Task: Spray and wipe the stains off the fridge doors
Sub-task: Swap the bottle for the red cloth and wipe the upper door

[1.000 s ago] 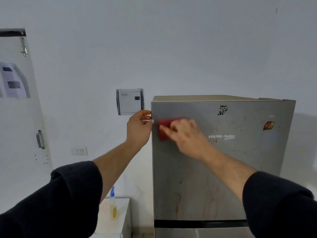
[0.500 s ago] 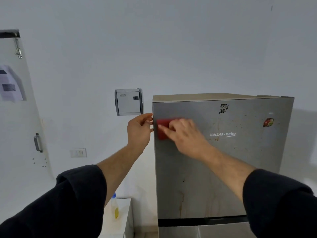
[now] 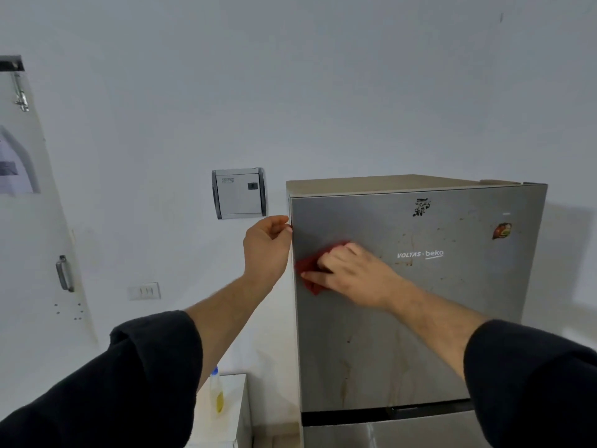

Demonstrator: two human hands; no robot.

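Grey-white wall (image 3: 323,92) fills most of the view, and against it stands a steel fridge (image 3: 403,184). Its upper door (image 3: 420,334) faces the camera, streaked with brown drip stains (image 3: 347,379) low down and specked with small spots around the white brand lettering (image 3: 420,254). Below a dark gap, the top strip of the lower door (image 3: 387,436) shows. At the far left a white door (image 3: 38,253) carries a metal handle (image 3: 64,273).

Both arms reach in wearing black sleeves (image 3: 122,383) pushed back from the forearms. A white counter (image 3: 234,402) sits low, just left of the fridge, with a spray bottle (image 3: 217,394) of yellow liquid standing upright on it, well apart from either hand. A grey breaker box (image 3: 239,193) hangs on the wall near the fridge's top left corner.

The right grip (image 3: 352,273) has its fingers bunched over a red cloth (image 3: 308,273) and presses it flat on the upper door near the left edge, left of the lettering. The left grip (image 3: 266,244) curls round that door's left edge, fingertips at the rim, just above and beside the cloth.

A switch plate (image 3: 144,291) sits lower on the wall. A round red sticker (image 3: 501,230) and a torn black one (image 3: 421,206) mark the door's upper part.
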